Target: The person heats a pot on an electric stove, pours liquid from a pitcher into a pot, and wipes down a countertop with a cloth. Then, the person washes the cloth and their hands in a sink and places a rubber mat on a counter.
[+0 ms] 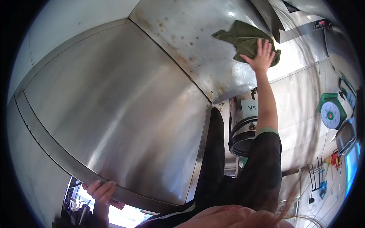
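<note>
A dark green cloth point(247, 41) lies crumpled on a stained metal surface point(190, 41) at the upper right. My right hand point(263, 56) rests flat on the cloth's right part, fingers spread. At the lower left, my left hand point(102, 192) has its fingers curled over the edge of a large smooth metal panel point(118, 102); its thumb is below the rim. Brown spots mark the metal near the seam between the panel and the stained surface.
A black-rimmed round container point(242, 142) stands below my right forearm. To the right are a green dial scale point(331, 113), a metal pan point(345, 137) and hanging utensils point(316, 178). Loose hair strands cross the right side.
</note>
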{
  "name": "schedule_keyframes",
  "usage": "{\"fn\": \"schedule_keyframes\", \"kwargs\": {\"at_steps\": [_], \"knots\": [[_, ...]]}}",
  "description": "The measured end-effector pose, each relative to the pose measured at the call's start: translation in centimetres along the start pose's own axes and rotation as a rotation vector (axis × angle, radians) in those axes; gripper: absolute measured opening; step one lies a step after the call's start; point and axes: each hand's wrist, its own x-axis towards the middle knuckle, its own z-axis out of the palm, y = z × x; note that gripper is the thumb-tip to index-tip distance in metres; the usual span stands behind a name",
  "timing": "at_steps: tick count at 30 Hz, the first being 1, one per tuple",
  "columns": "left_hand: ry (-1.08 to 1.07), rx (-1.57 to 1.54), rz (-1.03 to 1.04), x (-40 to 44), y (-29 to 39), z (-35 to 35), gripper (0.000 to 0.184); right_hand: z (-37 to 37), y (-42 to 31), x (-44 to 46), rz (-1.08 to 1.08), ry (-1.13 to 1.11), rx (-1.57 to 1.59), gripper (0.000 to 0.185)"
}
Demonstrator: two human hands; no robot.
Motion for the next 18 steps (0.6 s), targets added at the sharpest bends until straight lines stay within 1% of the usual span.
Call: {"fn": "schedule_keyframes", "kwargs": {"at_steps": [1,5,7,8,9,10,12,13,15,18], "knots": [[0.01,-0.003,-0.005,0.0,0.0,0.1,0.051,-0.2,1.3,-0.5,0.066,0.024,0.013,0.111],[0.014,-0.024,0.011,0.1,-0.3,0.0,0.05,0.7,5.9,-3.9,0.481,-0.103,-0.097,0.118],[0.011,-0.034,0.013,0.1,-0.3,0.0,0.051,1.8,6.3,-6.2,0.74,-0.105,0.119,0.124],[0.006,-0.036,0.005,0.0,-0.2,0.0,0.051,3.3,5.9,-7.6,0.794,0.035,0.348,0.13],[-0.008,-0.035,-0.019,0.0,0.0,-0.2,0.051,2.0,3.4,-8.2,1.011,-0.137,0.514,0.133],[-0.016,-0.031,-0.022,0.0,0.0,-0.3,0.051,3.7,2.0,-9.9,0.951,-0.024,0.523,0.136],[-0.028,-0.018,-0.009,0.3,0.0,-0.2,0.051,5.4,-1.8,-11.8,0.964,-0.117,0.342,0.135],[-0.037,-0.009,0.006,0.5,-0.1,-0.3,0.051,5.0,-3.9,-11.9,0.95,-0.216,0.279,0.134],[-0.046,-0.002,0.019,0.7,-0.1,-0.4,0.05,5.7,-6.3,-12.5,0.749,-0.23,0.2,0.132],[0.013,-0.028,0.042,1.0,-0.3,0.1,0.05,4.3,-8.0,-12.2,0.565,-0.232,0.19,0.126]]}}
